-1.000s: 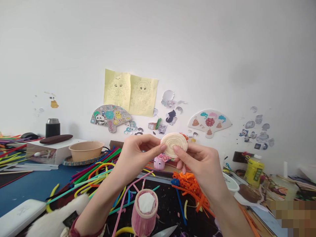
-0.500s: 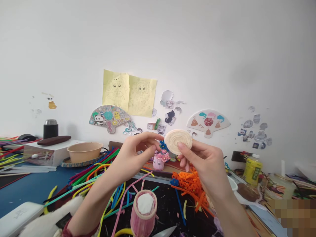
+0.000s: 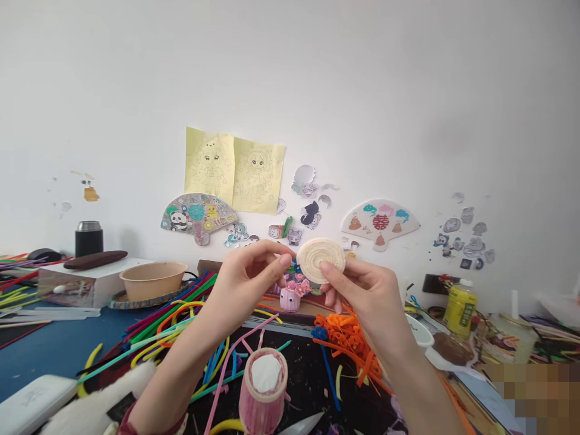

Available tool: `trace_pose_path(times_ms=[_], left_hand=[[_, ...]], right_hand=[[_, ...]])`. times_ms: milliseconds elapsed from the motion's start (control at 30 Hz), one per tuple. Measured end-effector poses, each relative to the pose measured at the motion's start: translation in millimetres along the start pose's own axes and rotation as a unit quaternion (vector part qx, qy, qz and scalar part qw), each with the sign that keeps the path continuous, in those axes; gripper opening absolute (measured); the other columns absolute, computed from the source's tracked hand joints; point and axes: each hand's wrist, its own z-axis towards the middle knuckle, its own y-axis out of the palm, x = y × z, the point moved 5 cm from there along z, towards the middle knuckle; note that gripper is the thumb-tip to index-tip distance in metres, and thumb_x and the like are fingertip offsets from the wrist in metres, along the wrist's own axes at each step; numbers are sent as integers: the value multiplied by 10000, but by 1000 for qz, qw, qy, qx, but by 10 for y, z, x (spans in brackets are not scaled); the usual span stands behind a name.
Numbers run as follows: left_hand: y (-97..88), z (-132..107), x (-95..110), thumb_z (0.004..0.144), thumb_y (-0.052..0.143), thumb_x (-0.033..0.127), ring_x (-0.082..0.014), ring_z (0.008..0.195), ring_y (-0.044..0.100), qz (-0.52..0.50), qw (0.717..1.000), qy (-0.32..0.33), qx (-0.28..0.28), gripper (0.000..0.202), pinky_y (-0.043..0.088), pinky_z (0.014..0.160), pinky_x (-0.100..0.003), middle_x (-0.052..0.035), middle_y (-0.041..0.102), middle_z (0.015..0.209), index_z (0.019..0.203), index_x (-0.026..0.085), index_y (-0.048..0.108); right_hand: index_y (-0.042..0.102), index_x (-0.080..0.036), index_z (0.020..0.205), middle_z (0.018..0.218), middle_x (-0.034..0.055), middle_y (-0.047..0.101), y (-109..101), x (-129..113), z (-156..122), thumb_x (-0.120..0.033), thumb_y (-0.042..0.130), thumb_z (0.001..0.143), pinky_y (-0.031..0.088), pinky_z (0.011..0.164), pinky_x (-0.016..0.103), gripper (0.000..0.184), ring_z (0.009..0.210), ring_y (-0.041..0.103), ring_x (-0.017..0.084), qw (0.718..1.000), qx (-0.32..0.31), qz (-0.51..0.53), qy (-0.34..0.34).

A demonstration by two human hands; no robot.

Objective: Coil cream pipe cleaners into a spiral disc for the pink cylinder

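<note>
Nearest you, at the bottom edge, a pink cup (image 3: 264,386) with a white top is standing on the dark mat, and the frame is cutting off its base. To its left, a white furry thing (image 3: 90,411) and a white case (image 3: 31,399) are also running out of the frame. A pixelated patch (image 3: 534,393) is covering the lower right corner.

Your forearms are rising from the bottom edge over a sprawl of pipe cleaners (image 3: 181,314) and an orange heap (image 3: 348,341).

Your right hand (image 3: 371,299) is gripping a cream spiral disc (image 3: 321,258) and holding it upright in mid-air in front of the wall, with its face towards you. The thumb is pressing on its lower front and the other fingers are hiding behind it. Your left hand (image 3: 240,287) is curling loosely, with its thumb and forefinger tips just beside the disc's left rim. You cannot tell whether they are touching it or pinching anything.

Between your hands, a small pink pot (image 3: 289,296) is peeking out, half hidden by your fingers.

Farther back, a tan bowl (image 3: 153,280) is sitting beside a box, with a dark flask (image 3: 88,237) behind it. On the right, a yellow bottle (image 3: 458,308) is standing among blurred clutter.

On the wall, yellow sheets (image 3: 233,170) with faint drawings are hanging above two paper fans (image 3: 198,215) and small stickers that are too small to read.
</note>
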Motion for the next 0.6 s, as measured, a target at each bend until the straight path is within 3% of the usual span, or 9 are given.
trace_pose_path(times_ms=[267, 600], left_hand=[[101, 18, -45, 877, 663, 367, -145, 678, 594, 30, 999, 19, -13, 225, 453, 609, -237, -38, 684, 740, 801, 157, 694], [126, -11, -69, 870, 659, 435, -153, 650, 567, 70, 997, -40, -14, 306, 450, 617, -259, -41, 660, 704, 777, 145, 687]], right_hand=[[704, -162, 624, 491, 1, 641, 98, 72, 8, -451, 793, 771, 456, 407, 200, 336, 410, 547, 97, 998, -45, 33, 34], [718, -160, 665, 507, -2, 633, 100, 68, 9, -507, 748, 798, 461, 455, 235, 372, 449, 553, 121, 996, -64, 10, 55]])
